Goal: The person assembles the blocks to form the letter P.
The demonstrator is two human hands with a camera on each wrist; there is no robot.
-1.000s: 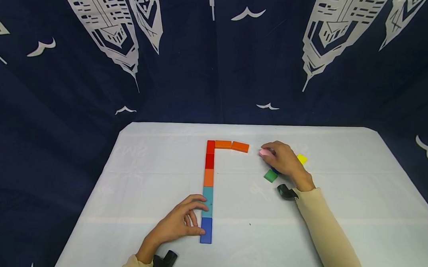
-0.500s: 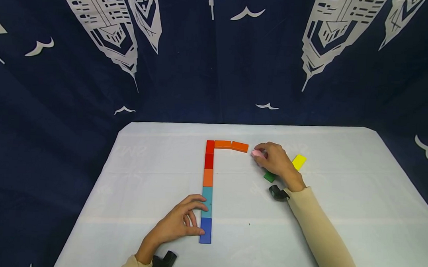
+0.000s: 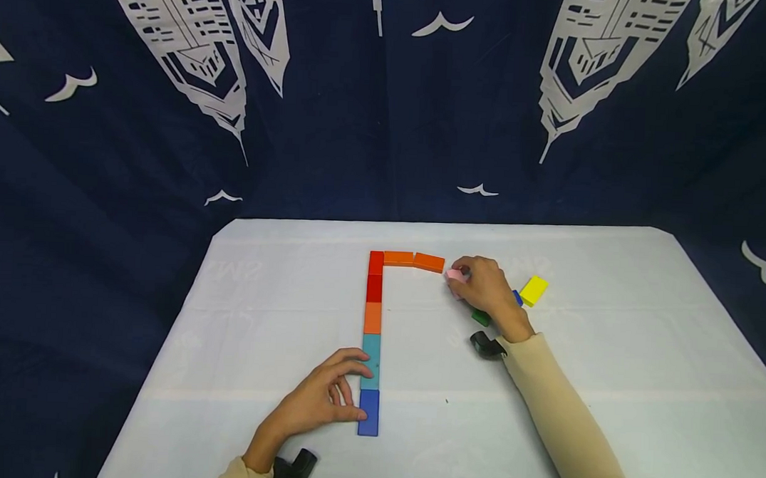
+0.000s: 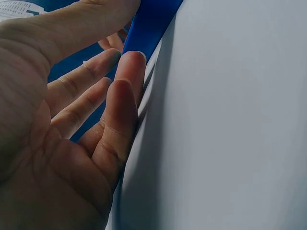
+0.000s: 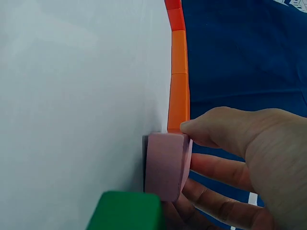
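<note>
My right hand (image 3: 488, 286) pinches a pink block (image 3: 455, 275) just right of the end of a row of orange blocks (image 3: 398, 259). In the right wrist view the pink block (image 5: 165, 165) stands close to the last orange block (image 5: 178, 103); whether they touch I cannot tell. My left hand (image 3: 318, 396) lies beside the column, fingertips touching the teal part (image 3: 372, 344) and thumb on the blue block (image 3: 369, 425). Above the teal come an orange block (image 3: 372, 318) and red blocks (image 3: 374, 288), which meet the orange row at the corner.
Near my right hand lie a yellow block (image 3: 534, 291), a mostly hidden blue block (image 3: 517, 298) and a partly hidden green block (image 3: 481, 318). A white table (image 3: 252, 297) carries everything. Behind it hangs a dark blue printed cloth (image 3: 336, 137).
My right hand has moved left with the pink block, nearer to the orange row's end. More of the yellow block now shows. My left hand has stayed put.
</note>
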